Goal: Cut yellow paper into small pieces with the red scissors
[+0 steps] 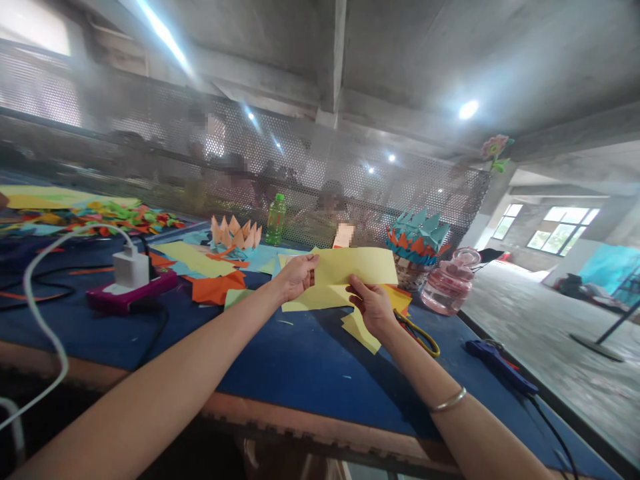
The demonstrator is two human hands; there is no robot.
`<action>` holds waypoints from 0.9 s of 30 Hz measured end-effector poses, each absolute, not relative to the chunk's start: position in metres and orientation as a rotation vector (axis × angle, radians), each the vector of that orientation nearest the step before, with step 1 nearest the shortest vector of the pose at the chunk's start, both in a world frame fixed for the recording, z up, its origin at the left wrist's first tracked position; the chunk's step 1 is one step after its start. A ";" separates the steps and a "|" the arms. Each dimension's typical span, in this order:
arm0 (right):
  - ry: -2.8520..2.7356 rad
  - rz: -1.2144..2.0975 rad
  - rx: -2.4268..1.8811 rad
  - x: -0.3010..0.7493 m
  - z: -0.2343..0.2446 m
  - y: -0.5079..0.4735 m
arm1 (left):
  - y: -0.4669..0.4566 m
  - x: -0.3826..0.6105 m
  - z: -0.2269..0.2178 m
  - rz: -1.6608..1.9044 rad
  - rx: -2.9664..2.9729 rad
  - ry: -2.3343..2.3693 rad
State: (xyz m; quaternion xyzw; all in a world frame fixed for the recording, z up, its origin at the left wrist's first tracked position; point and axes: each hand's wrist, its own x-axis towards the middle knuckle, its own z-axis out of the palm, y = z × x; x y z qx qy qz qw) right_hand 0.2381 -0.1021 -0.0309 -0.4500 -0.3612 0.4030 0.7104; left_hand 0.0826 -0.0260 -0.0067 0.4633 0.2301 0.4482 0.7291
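A strip of yellow paper (356, 265) is held up above the blue table, stretched between both hands. My left hand (299, 277) pinches its left end. My right hand (373, 305) grips the lower edge further right, thumb in front. Below the strip lie more yellow sheets (315, 298) and a smaller yellow piece (361, 332). Scissors with yellow handles (425, 339) rest beside my right wrist, their blades partly hidden by the arm. Orange paper (216, 288) lies left of my left hand.
Folded-paper crowns stand at the back: a peach one (236, 235) and a blue-orange one (419, 233). A green bottle (275, 220), a pink water jug (447, 283), a purple power strip (131, 291) with a charger, and a blue corded tool (501, 365) are around the table.
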 end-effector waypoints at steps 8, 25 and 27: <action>-0.823 0.807 -1.038 0.245 -0.034 -0.100 | -0.022 0.081 -0.009 1.221 1.224 0.572; -0.835 0.740 -1.030 0.245 -0.037 -0.099 | -0.015 0.080 -0.009 1.293 1.400 0.782; -0.844 0.743 -1.032 0.246 -0.037 -0.099 | -0.015 0.079 -0.007 1.286 1.422 0.797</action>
